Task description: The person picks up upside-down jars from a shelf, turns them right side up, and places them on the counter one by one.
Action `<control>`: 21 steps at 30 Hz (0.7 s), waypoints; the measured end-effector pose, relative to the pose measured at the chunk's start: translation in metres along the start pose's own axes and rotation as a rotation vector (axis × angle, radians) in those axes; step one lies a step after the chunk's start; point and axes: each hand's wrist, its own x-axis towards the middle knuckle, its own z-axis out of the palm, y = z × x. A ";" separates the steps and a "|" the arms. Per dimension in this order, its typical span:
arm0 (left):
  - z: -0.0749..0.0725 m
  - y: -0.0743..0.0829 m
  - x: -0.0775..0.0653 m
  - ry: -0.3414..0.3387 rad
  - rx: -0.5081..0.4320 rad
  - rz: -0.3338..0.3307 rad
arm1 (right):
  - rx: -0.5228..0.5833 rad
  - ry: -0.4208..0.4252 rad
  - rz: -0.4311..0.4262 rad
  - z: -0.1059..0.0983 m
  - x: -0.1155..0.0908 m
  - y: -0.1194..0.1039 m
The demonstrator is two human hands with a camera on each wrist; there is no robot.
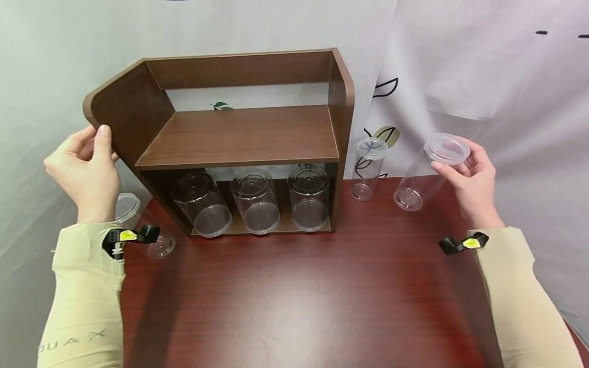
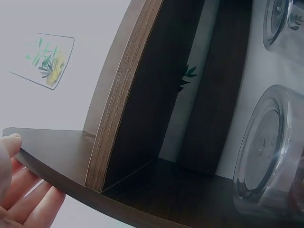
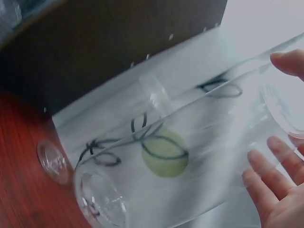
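Observation:
My left hand (image 1: 89, 166) pinches the front edge of the left side panel of a brown wooden shelf (image 1: 244, 135). In the left wrist view its thumb lies on one face of the panel (image 2: 52, 147), with the fingers on the other. At the right, my right hand (image 1: 476, 176) grips a tall clear plastic jar (image 1: 421, 176) near its lid, thumb on the near side and fingers behind. Whether that jar's base touches the table is hard to tell. Inside the shelf's lower compartment stand three clear jars, the middle one (image 1: 255, 202) among them.
A narrower clear jar (image 1: 368, 171) stands between the shelf and the held jar. Another lidded clear jar (image 1: 158, 245) is left of the shelf, partly behind the left wrist. All is on a dark red table (image 1: 285, 296), against a pale curtain (image 1: 460, 76) with leaf drawings.

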 end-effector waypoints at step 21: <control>0.000 0.003 0.000 -0.003 0.042 -0.010 | -0.618 0.017 0.205 0.007 0.058 0.078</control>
